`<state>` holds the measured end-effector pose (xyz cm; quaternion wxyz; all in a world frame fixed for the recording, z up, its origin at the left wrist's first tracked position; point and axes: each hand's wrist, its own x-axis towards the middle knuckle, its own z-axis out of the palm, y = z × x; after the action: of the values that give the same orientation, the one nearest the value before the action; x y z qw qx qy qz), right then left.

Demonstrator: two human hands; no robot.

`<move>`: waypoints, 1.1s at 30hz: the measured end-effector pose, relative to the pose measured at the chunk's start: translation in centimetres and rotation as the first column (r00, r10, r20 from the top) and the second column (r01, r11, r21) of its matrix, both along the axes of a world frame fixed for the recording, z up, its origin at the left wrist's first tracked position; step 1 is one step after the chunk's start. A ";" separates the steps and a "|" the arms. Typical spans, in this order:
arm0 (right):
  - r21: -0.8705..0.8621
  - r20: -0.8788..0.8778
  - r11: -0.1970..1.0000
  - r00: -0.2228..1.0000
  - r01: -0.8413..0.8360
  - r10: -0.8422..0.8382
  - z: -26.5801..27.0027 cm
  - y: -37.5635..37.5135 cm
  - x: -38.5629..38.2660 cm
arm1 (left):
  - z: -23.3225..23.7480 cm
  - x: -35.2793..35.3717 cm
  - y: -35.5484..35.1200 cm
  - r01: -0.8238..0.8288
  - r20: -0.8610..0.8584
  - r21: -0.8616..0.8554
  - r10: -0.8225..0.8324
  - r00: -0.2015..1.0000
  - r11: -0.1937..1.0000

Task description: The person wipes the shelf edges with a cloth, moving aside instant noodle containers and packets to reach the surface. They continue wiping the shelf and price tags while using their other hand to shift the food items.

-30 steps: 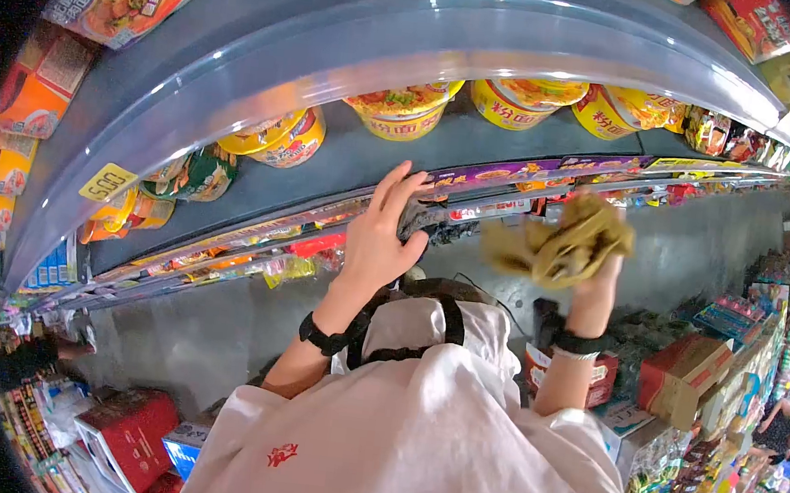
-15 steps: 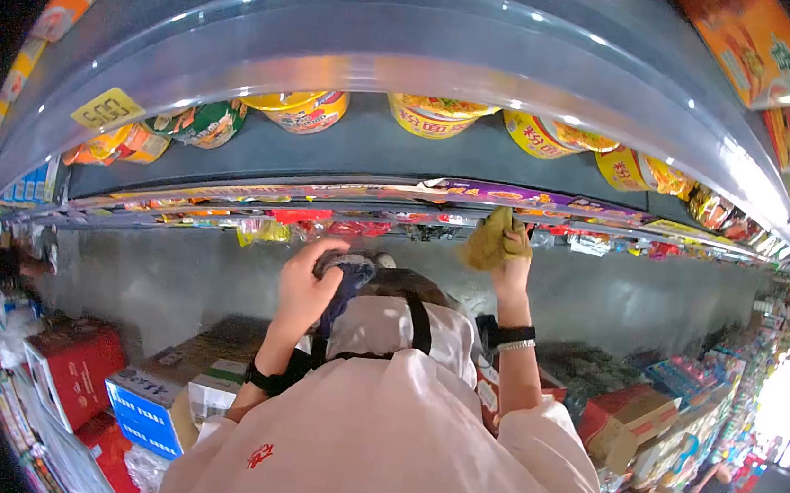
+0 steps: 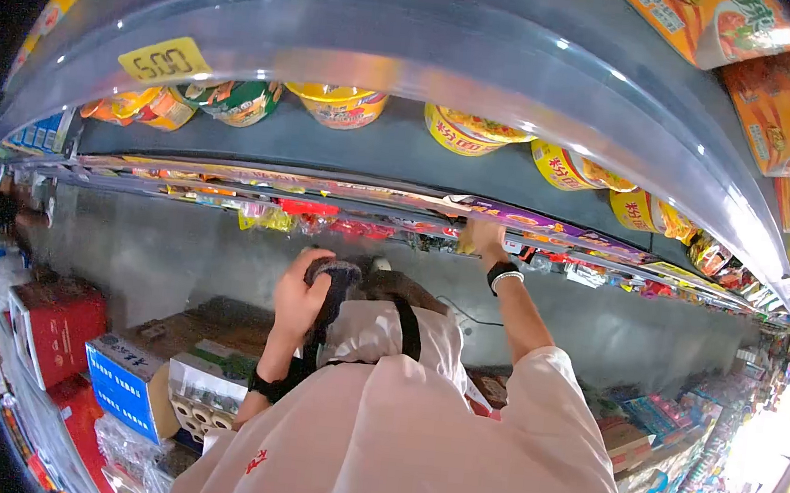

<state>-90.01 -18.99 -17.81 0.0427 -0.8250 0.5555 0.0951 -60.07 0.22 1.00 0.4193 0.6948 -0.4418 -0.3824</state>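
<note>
At the lower shelf edge, my right hand reaches in with its fingers bent and partly hidden. A bit of yellow-green cloth shows beside those fingers, in their grip. My left hand hangs lower, to the left of my body, with its fingers curved and the thumb apart. Behind it is a dark shape, possibly my leg or shoe; I see nothing clearly held there. Purple packaging or a strip runs along the shelf edge next to my right hand.
Instant noodle bowls stand on the shelf above my hands, behind a clear curved front with a yellow price tag. Cartons, including a blue and white box and a red box, stand behind me at left.
My right hand has moved slightly left and in against the shelf edge, so the cloth is now mostly hidden. My left hand has shifted a little lower. The view has turned slightly.
</note>
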 end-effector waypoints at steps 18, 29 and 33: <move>-0.313 0.543 0.950 0.816 -0.021 0.197 1.1 2.6 -1.4 | -1.5 -0.4 -0.4 -0.017 0.088 0.024 0.015 0.996 1.000; 0.294 -0.146 0.893 0.940 0.340 -0.310 1.0 -2.5 -1.6 | -2.5 -0.5 0.2 0.047 0.079 0.053 -0.051 0.996 0.997; 0.061 0.200 0.978 0.958 0.198 -0.206 2.6 2.3 0.8 | -1.5 -0.9 -0.3 0.070 0.106 0.072 -0.077 0.991 0.995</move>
<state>-89.19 -16.69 -15.23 0.1262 -0.7683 0.6273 0.0157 -60.92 -0.09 -0.47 0.3565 0.7117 -0.4760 -0.3740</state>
